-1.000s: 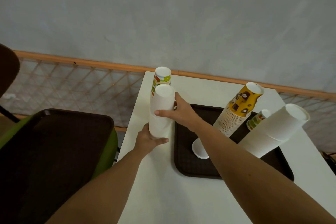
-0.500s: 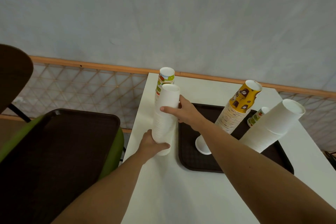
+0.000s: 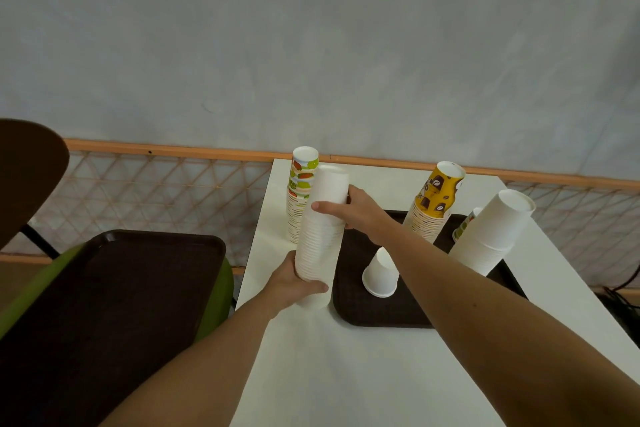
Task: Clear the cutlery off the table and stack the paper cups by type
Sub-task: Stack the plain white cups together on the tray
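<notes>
There is a single view, from a camera worn on the head. It looks forward and steeply down from above the near edge of the white table (image 3: 398, 374), close over it, toward the far wall (image 3: 311, 45). Both forearms reach away from it, and a chair (image 3: 214, 288) lies at left.

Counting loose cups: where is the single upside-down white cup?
The single white cup stands on the brown tray, between the right forearm and the held white stack.

Tall white cup stack (image 3: 320, 236) stands upturned, leaning slightly, near the table's (image 3: 346, 374) left edge.
</notes>
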Demonstrator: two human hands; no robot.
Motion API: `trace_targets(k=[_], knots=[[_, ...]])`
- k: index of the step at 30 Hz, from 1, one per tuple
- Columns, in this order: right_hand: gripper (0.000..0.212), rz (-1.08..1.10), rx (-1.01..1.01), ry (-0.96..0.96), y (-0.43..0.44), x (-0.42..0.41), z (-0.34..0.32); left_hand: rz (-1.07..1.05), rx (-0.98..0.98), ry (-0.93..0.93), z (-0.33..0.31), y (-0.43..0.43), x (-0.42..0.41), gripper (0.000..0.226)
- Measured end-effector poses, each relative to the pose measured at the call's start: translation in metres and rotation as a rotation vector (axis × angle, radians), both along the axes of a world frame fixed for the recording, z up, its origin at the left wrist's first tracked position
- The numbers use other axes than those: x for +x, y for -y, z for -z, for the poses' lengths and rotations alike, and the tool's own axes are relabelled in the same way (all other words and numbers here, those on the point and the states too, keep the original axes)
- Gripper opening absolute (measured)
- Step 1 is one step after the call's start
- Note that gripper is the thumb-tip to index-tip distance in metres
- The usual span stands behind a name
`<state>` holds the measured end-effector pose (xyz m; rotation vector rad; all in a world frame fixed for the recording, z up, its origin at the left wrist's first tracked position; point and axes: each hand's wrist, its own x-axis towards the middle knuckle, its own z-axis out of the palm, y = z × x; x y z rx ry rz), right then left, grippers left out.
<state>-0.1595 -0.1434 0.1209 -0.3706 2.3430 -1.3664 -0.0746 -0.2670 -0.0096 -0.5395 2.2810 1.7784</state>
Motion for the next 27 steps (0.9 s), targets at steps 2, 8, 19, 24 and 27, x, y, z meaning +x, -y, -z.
trace_targets(k=[2, 8, 19, 24, 27], knots=[[0.063, -0.002, -0.003, -0.006, -0.005, 0.002, -0.007, 0.022, -0.012, -0.008, -0.004, -0.004, -0.001, 0.083], [0.06, -0.011, -0.011, -0.057, -0.018, 0.002, -0.024, 0.048, -0.001, -0.034, -0.016, -0.014, -0.002, 0.084], [0.056, -0.026, -0.086, -0.117, -0.034, -0.016, -0.053, -0.005, -0.017, -0.054, -0.033, -0.033, -0.008, 0.09], [0.054, -0.018, -0.132, -0.175, -0.04, -0.025, -0.065, -0.046, -0.028, -0.059, -0.036, -0.044, -0.011, 0.091], [0.055, -0.01, -0.159, -0.207, -0.043, -0.03, -0.071, -0.058, -0.038, -0.061, -0.036, -0.049, -0.012, 0.089]])
